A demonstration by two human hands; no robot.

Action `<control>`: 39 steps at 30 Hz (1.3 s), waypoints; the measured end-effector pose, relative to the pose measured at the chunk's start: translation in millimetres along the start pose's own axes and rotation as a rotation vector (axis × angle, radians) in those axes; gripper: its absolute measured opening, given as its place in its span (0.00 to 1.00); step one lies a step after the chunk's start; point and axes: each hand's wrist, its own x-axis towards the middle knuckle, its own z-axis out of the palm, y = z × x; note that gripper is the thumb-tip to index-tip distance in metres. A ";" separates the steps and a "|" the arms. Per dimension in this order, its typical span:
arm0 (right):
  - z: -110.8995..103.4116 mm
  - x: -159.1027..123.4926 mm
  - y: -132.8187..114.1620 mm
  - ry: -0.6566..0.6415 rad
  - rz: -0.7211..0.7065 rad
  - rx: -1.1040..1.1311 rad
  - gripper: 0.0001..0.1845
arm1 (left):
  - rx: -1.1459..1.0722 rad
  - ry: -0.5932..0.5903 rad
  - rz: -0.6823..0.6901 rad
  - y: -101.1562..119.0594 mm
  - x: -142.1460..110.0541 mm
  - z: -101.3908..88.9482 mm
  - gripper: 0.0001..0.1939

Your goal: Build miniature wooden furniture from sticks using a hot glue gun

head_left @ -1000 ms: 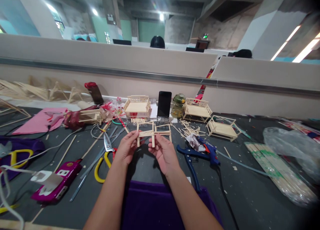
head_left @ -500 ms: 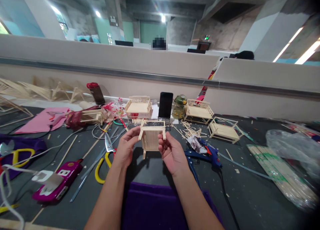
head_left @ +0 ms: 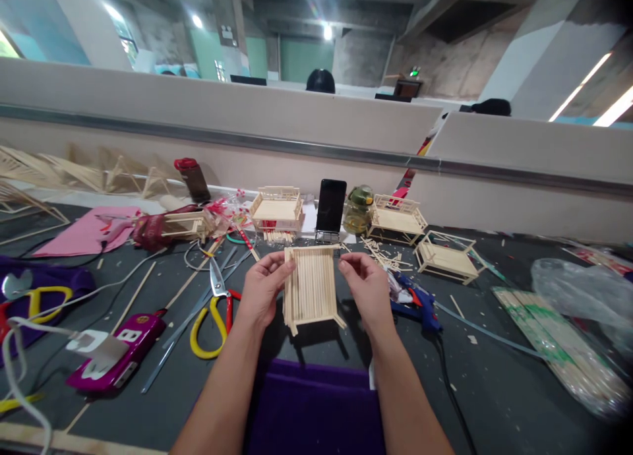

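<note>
Both my hands hold a small bed model (head_left: pixel 310 287) made of thin wooden sticks, above the dark table (head_left: pixel 494 389). Its slatted flat side faces me and its legs point away and down. My left hand (head_left: pixel 262 290) pinches the model's upper left edge with thumb and fingers. My right hand (head_left: pixel 368 290) pinches its upper right corner. A purple cloth (head_left: pixel 316 405) lies on the table just below my forearms.
Three finished stick beds (head_left: pixel 275 210) (head_left: pixel 396 219) (head_left: pixel 445 256) stand at the back beside an upright black phone (head_left: pixel 331 206) and a jar (head_left: pixel 358 210). Yellow-handled scissors (head_left: pixel 212 310) lie left, a blue glue gun (head_left: pixel 413 300) right, bagged sticks (head_left: pixel 558 349) far right, a magenta tool (head_left: pixel 113 359) near left.
The model has been turned in my hands from a side-on frame view to its slatted face toward me. My hands moved apart to its upper corners.
</note>
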 end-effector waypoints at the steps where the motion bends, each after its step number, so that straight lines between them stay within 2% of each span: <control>1: -1.1 1.2 3.2 -0.020 0.014 -0.029 0.11 | -0.009 0.004 -0.024 -0.6 0.3 -0.2 0.17; 4: -1.1 1.9 8.9 -0.118 0.172 0.041 0.14 | -0.012 0.012 -0.095 -2.8 1.7 -1.8 0.18; 7: 0.6 0.4 9.4 -0.147 0.278 0.184 0.16 | 0.008 -0.008 -0.133 -4.7 2.0 -3.1 0.19; 12: 2.1 -0.8 7.6 -0.144 0.348 0.275 0.17 | 0.117 -0.019 -0.137 -5.9 -1.5 -1.2 0.19; 15: 2.4 -1.0 6.5 -0.159 0.365 0.310 0.15 | 0.173 -0.092 -0.188 -4.1 -3.5 -1.0 0.20; 19: 0.1 0.0 6.2 -0.160 0.389 0.303 0.14 | 0.120 -0.187 -0.279 -0.8 -4.6 -3.0 0.23; 21: -3.5 2.1 7.7 -0.128 0.342 0.237 0.14 | 0.071 -0.200 -0.311 0.1 -4.6 -3.7 0.23; 25: -14.0 8.4 11.8 0.053 0.082 0.050 0.13 | 0.036 -0.218 -0.356 0.4 -5.2 -3.1 0.21; 27: -18.3 10.9 12.5 0.084 -0.003 0.002 0.13 | 0.062 -0.230 -0.374 0.1 -6.3 -2.2 0.21; 33: -20.6 11.4 10.9 0.034 -0.060 -0.040 0.13 | 0.126 -0.264 -0.397 0.1 -9.1 0.9 0.23; 39: -20.1 10.5 11.2 0.053 -0.049 -0.026 0.12 | 0.126 -0.287 -0.398 2.0 -10.3 2.2 0.25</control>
